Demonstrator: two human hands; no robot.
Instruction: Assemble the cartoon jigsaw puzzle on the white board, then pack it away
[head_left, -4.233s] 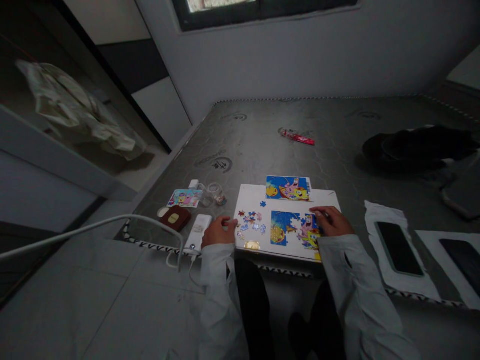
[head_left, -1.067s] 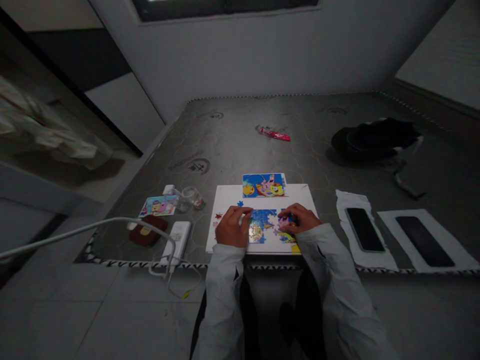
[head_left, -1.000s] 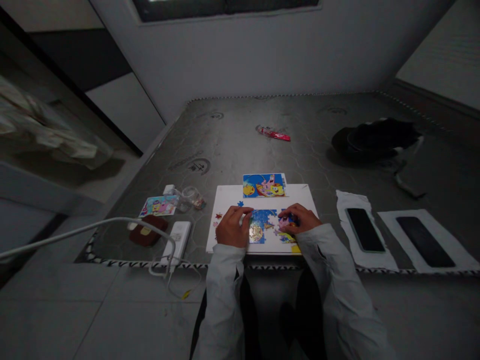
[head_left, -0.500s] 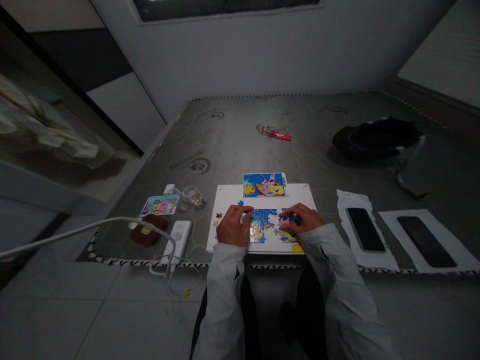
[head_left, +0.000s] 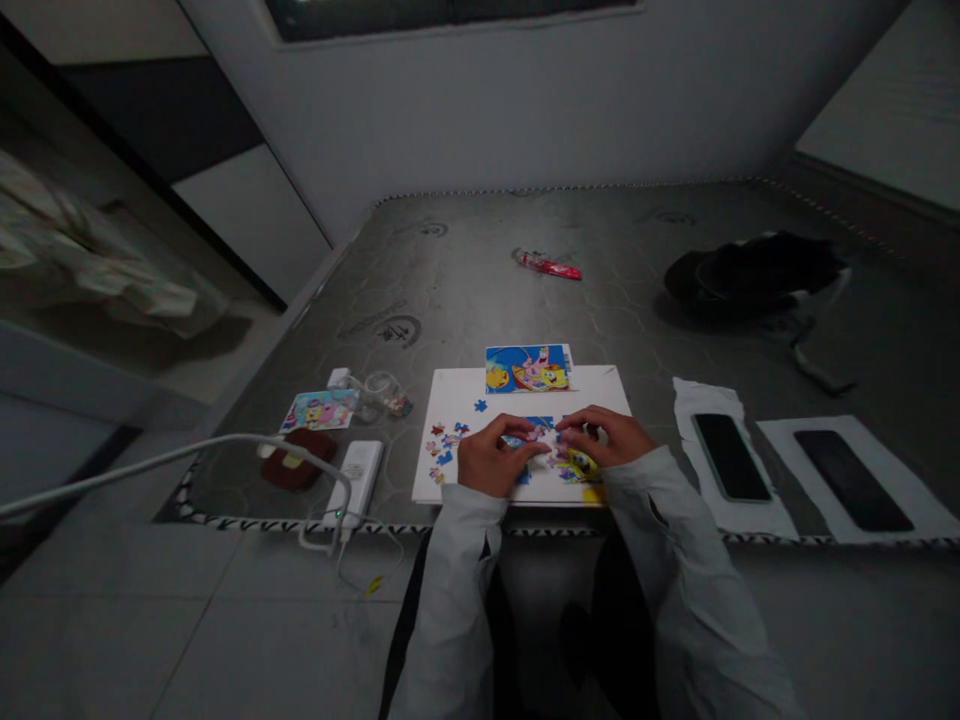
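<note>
Since half a second ago, the bare left hand (head_left: 487, 462) has slid right, away from the left edge of the partly made blue, yellow and pink cardboard jigsaw puzzle (head_left: 581, 465) to over its middle. Watching from far off, I see the left thumb and fingertips close together, with a small pinkish bit (head_left: 535, 433) showing by them. I can't tell if they hold it. Just beside, the bare right hand (head_left: 611, 438) bends its fingers over the puzzle's right part. Its tips look close together too, but I can't tell if they pinch anything.

Under both hands, the puzzle lies on a flat white box (head_left: 457, 390). To me, this looks like the step of fitting a piece in the middle. I think the next move calls for a soft push, with the parts nearby kept from sliding.

Left on the box is a bunch of small, many-coloured loose pieces (head_left: 445, 458). One blue star-like piece (head_left: 481, 405) sits apart. At the box's far edge is a blue picture card (head_left: 529, 368) with pink and yellow figures. Farther right, a dark phone with a pale rim (head_left: 729, 458) rests on a crumpled white sheet (head_left: 686, 397).
</note>
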